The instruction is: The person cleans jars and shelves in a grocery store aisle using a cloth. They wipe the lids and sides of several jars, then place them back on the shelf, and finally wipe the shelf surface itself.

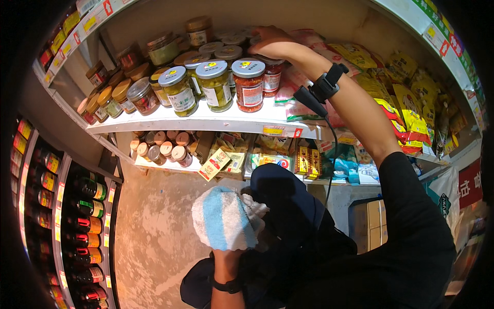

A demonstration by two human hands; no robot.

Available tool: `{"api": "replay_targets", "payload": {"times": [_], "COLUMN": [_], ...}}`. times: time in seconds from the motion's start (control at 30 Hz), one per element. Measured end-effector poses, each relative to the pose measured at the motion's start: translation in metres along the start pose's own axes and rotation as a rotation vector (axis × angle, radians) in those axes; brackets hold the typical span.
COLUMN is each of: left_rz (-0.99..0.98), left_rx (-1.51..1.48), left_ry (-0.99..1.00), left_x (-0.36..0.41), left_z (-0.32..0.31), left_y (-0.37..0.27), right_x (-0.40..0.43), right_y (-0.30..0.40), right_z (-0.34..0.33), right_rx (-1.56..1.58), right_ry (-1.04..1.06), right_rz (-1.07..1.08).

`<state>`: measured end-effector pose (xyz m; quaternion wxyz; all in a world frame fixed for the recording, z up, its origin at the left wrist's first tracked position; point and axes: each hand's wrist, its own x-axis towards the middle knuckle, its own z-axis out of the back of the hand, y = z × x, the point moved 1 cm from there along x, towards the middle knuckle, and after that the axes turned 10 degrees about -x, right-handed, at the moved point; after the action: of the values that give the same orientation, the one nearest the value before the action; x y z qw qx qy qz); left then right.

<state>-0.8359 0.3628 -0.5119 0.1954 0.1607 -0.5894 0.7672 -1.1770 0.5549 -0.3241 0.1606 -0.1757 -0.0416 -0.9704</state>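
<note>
A white and light-blue striped terry cloth (225, 220) is draped over my left hand (227, 253) above the floor; the cloth hides its fingers. My right hand (270, 41) reaches to the back of the white shelf, over the lids of glass jars, with its fingertips at a jar lid; whether it grips that jar I cannot tell. Nearer the shelf's front edge stand a jar of red chopped chilli (249, 90), a jar of green peppers (215, 89) and another green pepper jar (178, 96), all with silver lids.
Smaller jars (114, 98) crowd the shelf's left side. Pink packets (301, 108) and yellow bags (409, 104) lie to the right. A lower shelf (193, 170) holds small jars and packets, one jutting over its edge. Dark bottles (90, 208) stand on the left rack. A cable hangs from my right wrist.
</note>
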Motion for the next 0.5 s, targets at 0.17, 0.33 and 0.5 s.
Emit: {"api": "replay_targets", "payload": {"times": [0.17,0.33,0.5], "left_rz": [0.096,0.013,0.103], "left_rx": [-0.176,0.056,-0.103], "left_ry": [-0.014,0.066,0.028], "left_x": [-0.01,-0.006,-0.004], "left_z": [-0.002,0.002,-0.005], "left_y": [0.003,0.005,0.0], "right_x": [0.009,0.033,0.042], "right_y": [-0.003,-0.017,-0.025], "right_z": [-0.006,-0.01,-0.023], "right_rx": [-0.031,0.02,0.009], "right_ry": [0.058,0.103,0.076], "right_rz": [0.025,-0.046,-0.022]}}
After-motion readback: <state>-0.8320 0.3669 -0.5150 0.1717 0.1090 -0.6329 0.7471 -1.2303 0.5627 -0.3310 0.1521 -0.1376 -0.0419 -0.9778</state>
